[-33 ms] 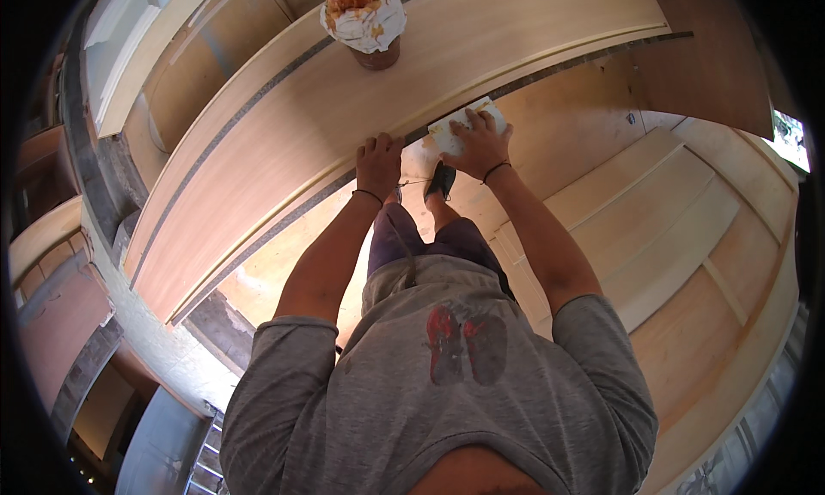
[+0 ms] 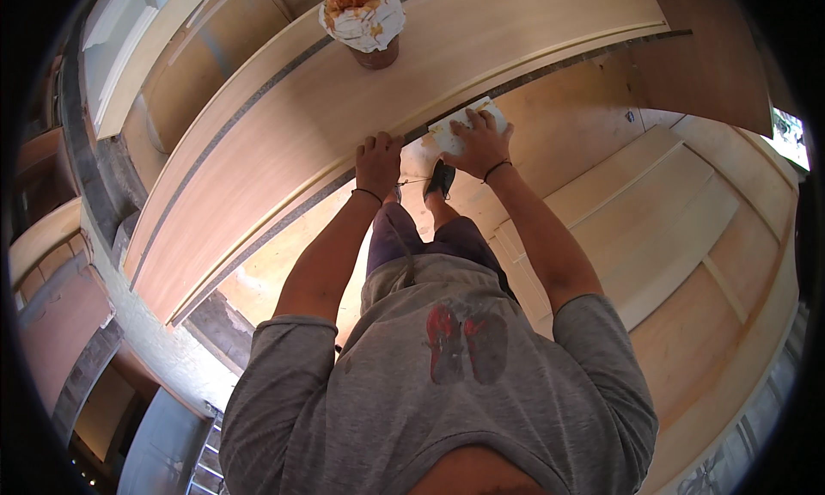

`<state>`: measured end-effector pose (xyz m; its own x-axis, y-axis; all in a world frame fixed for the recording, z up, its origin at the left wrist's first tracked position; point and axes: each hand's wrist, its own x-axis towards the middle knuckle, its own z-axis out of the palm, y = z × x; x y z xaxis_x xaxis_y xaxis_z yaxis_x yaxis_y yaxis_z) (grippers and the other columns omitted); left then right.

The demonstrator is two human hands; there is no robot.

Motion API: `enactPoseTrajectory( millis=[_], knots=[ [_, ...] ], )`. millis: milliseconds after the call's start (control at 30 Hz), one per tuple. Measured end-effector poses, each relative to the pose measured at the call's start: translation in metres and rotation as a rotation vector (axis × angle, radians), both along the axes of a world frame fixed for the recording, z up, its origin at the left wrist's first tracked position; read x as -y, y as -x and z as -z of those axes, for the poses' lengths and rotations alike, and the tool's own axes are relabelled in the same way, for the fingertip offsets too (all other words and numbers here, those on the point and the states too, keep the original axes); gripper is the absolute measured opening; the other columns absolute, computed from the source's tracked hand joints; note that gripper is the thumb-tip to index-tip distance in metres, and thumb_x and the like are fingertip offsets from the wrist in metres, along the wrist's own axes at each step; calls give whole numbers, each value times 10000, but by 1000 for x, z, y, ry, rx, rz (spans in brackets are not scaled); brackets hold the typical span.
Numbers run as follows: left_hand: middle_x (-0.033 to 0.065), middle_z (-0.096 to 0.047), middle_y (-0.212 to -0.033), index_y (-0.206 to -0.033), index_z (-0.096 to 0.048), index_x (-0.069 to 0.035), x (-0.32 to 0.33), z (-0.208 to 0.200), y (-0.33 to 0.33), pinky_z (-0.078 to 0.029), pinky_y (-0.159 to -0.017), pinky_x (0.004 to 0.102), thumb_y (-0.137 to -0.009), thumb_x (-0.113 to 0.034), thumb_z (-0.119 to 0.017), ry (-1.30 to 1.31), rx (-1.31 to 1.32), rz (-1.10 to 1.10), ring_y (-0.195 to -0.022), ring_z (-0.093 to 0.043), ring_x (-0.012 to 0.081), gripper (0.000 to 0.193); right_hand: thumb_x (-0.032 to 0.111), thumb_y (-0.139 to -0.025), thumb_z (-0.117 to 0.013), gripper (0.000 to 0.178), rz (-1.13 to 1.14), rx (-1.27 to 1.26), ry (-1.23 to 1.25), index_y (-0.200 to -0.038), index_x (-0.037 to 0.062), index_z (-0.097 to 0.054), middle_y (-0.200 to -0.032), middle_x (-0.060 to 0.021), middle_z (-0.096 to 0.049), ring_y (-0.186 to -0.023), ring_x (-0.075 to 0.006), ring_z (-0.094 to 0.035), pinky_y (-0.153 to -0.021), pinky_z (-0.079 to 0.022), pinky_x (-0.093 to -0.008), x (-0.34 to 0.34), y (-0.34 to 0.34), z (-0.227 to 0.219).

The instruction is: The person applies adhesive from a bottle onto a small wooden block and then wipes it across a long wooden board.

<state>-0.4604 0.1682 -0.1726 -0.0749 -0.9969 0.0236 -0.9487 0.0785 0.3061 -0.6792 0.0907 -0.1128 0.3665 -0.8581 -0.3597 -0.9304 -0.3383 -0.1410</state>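
My left hand [image 2: 378, 161] is closed, its fingers curled over the near edge of a long, light wooden panel [image 2: 292, 151]. A little to the right, my right hand [image 2: 478, 148] grips a whitish, flat pad [image 2: 491, 111] with yellowish stains, held against the same edge; its material I cannot make out. Pale edging [image 2: 550, 59] runs along the panel above a dark grey band [image 2: 567, 71]. On the panel's far side stands a brown pot [image 2: 375, 55], its rim wrapped in crumpled white sheeting smeared with orange-brown stuff.
To the right, wooden boards [image 2: 662, 211] lie below the panel's level. A brown upright board [image 2: 709, 57] closes off the panel's far right end. At the lower left are a metal ladder [image 2: 206, 461] and a grey-blue curved surface [image 2: 163, 443]. My shoe [image 2: 440, 180] shows below my hands.
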Motion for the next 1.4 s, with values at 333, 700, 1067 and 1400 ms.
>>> enactPoseTrajectory(
  millis=[333, 700, 1067, 1400],
  knots=[
    [90, -572, -1167, -1199, -609, -155, -17, -23, -32, -425, -912, 452, -813, -279, -665, -57, -99, 55, -1094, -545, 299, 409, 606, -657, -720, 670, 8, 224, 111, -1206, 224, -673, -1435, -119, -473, -1341, -336, -373, -978, -212, -716, -48, -12, -5],
    [56, -593, -1049, -1061, -637, -130, -43, -14, -71, -440, -859, 435, -801, -220, -662, -66, 35, 60, -1024, -569, 271, 277, 618, -630, -734, 715, -12, 303, 253, -1241, 260, -634, -1470, -84, -419, -1365, -319, -335, -970, -208, -756, -77, -68, 45],
    [55, -609, -983, -1004, -653, -134, -40, -14, -72, -471, -806, 422, -797, -186, -640, -62, 32, 85, -969, -599, 264, 214, 587, -603, -749, 725, 6, 256, 142, -1234, 244, -648, -1452, -74, -449, -1370, -310, -334, -979, -178, -781, -73, -70, 17],
    [56, -614, -979, -963, -648, -134, -42, -14, -75, -486, -791, 414, -798, -180, -630, -59, 65, 88, -968, -608, 267, 172, 602, -640, -730, 718, 26, 102, -42, -1254, 242, -638, -1480, -62, -416, -1384, -296, -314, -993, -171, -773, -66, -85, -8]
  ],
)
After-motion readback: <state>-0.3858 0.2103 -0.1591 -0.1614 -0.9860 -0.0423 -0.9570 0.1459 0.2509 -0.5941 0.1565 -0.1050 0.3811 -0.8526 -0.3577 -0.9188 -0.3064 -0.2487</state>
